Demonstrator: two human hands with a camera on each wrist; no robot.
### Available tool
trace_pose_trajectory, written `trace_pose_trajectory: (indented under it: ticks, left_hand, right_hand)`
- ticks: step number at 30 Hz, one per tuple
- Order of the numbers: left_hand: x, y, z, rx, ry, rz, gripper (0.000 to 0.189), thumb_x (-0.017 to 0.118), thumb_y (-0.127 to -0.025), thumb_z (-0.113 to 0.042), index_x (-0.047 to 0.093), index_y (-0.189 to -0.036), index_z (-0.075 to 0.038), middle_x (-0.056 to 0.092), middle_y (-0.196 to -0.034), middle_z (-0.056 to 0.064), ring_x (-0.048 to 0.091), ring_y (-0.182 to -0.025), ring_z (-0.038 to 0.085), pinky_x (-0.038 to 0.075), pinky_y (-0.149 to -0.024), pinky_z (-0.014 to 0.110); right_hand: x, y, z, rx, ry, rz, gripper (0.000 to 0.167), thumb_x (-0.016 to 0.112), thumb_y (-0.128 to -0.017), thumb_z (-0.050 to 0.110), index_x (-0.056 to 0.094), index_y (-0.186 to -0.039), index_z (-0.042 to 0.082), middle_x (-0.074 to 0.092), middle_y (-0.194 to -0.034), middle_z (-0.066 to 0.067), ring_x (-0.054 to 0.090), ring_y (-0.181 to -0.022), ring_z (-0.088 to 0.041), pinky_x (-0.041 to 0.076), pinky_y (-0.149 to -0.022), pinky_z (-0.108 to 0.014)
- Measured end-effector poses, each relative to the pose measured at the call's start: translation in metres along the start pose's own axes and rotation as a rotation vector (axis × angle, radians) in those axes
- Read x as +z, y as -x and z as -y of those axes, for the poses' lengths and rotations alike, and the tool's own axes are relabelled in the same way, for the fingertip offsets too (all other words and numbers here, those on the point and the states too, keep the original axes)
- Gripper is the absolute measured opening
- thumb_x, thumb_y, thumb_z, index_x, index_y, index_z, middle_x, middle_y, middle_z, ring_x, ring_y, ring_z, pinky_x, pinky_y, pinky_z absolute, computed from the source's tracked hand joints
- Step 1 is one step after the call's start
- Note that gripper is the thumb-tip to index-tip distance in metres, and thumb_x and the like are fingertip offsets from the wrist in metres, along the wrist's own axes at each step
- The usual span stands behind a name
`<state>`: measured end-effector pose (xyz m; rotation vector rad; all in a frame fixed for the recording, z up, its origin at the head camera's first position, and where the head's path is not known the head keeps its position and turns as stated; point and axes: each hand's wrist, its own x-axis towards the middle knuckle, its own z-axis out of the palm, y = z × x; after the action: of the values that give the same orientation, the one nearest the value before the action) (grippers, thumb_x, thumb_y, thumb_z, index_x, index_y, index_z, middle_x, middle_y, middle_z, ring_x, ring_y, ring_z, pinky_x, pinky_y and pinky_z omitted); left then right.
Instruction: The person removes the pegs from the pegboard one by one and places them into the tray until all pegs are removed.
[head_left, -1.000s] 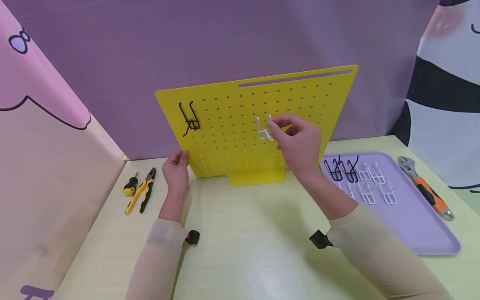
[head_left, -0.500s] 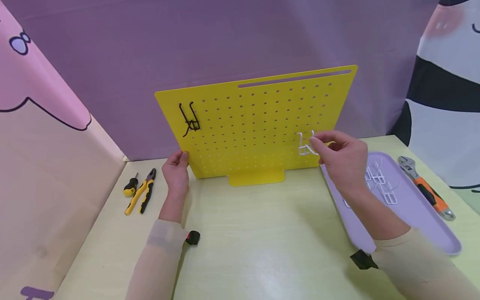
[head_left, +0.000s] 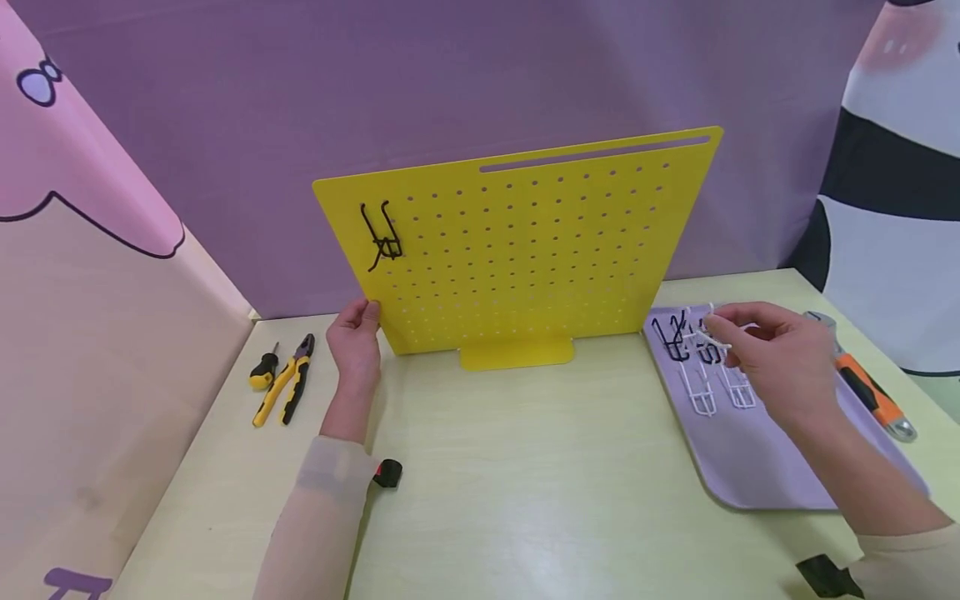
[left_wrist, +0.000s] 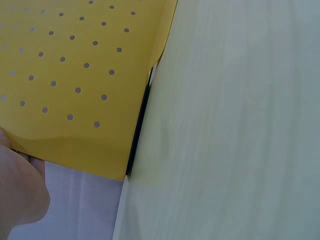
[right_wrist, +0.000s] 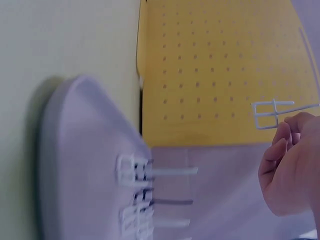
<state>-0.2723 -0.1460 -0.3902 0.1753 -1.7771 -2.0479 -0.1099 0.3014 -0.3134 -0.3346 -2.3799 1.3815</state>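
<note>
A yellow pegboard (head_left: 517, 242) stands upright at the back of the table, a black wire hook (head_left: 386, 242) hanging on its upper left. My left hand (head_left: 356, 342) grips the board's lower left edge between thumb and fingers, as the left wrist view also shows at the board's side (left_wrist: 75, 145). Over the purple tray (head_left: 757, 467), my right hand (head_left: 780, 358) pinches a white wire hook (right_wrist: 266, 114) between thumb and fingertips. Below it in the tray lie black hooks (head_left: 670, 340) and white hooks (head_left: 699, 392); the hand hides some of them.
Left of the board lie pliers (head_left: 285, 379) with yellow and black handles and a small screwdriver (head_left: 262, 372). An adjustable wrench (head_left: 873, 396) with an orange handle lies along the tray's right side. A purple cloth (head_left: 480, 75) hangs behind the board.
My right hand has moved right and down from in front of the board to over the tray, still pinching the white hook. My left hand has stayed on the board's edge.
</note>
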Motion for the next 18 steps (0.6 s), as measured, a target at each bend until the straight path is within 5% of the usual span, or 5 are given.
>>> trace_pose_trajectory:
  ticks: [10, 18]
  left_hand:
    - [0.000, 0.000, 0.000, -0.009, 0.005, -0.001, 0.028, 0.066, -0.100, -0.017, 0.070, -0.120, 0.002, 0.065, -0.105, 0.006, 0.063, -0.102, 0.017, 0.053, -0.097, 0.029]
    - [0.000, 0.001, 0.000, -0.009, -0.005, -0.001, 0.029, 0.066, -0.100, -0.017, 0.070, -0.122, 0.001, 0.064, -0.105, 0.007, 0.064, -0.103, 0.017, 0.053, -0.097, 0.029]
  right_hand:
    - [-0.032, 0.006, -0.029, 0.037, 0.088, 0.024, 0.022, 0.075, -0.092, 0.041, 0.075, -0.104, 0.022, 0.064, -0.076, 0.020, 0.061, -0.059, -0.008, 0.042, -0.046, -0.025]
    - [-0.050, 0.006, -0.056, 0.055, 0.208, 0.068, 0.016, 0.072, -0.093, 0.046, 0.073, -0.096, 0.030, 0.064, -0.062, 0.001, 0.057, -0.062, -0.008, 0.038, -0.050, -0.029]
